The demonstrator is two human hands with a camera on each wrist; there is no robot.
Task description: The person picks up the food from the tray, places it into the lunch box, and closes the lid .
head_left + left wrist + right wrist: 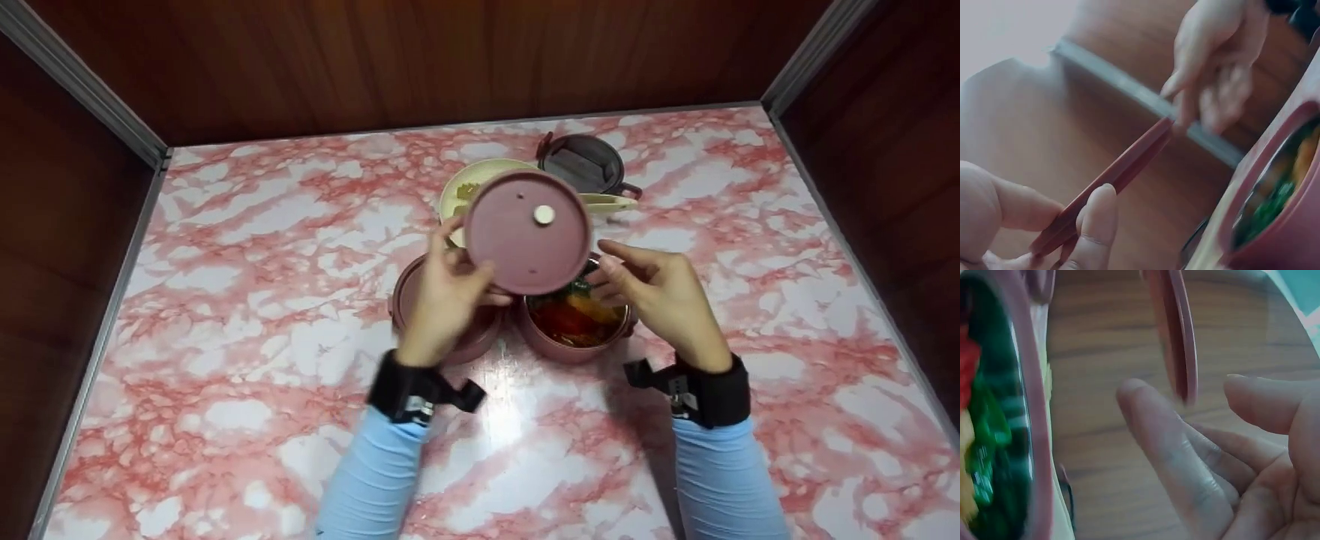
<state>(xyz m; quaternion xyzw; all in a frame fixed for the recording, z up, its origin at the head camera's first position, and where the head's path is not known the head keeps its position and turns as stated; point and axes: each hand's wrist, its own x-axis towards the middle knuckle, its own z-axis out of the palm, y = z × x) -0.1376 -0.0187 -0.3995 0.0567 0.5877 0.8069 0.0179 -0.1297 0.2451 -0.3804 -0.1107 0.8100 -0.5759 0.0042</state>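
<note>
A round pink pot lid (510, 240) with a white knob (544, 215) is held up in my left hand (446, 300), thumb on one face and fingers behind its edge. My right hand (667, 300) is beside the lid's right edge, thumb and fingers spread apart. In the right wrist view the lid's rim (1188, 354) hangs between the thumb and index fingertip. Below the lid stands an uncovered pink pot (574, 352) with red, orange and green food (574, 315) in it. The lid hides part of its far rim.
A second pink pot (480, 349) stands to the left, largely behind my left hand. Farther back are a cream pan (451, 191), its handle (619, 204) pointing right, and a small dark pot (581, 161). Brown panels (465, 67) enclose the marbled red-and-white table (262, 337).
</note>
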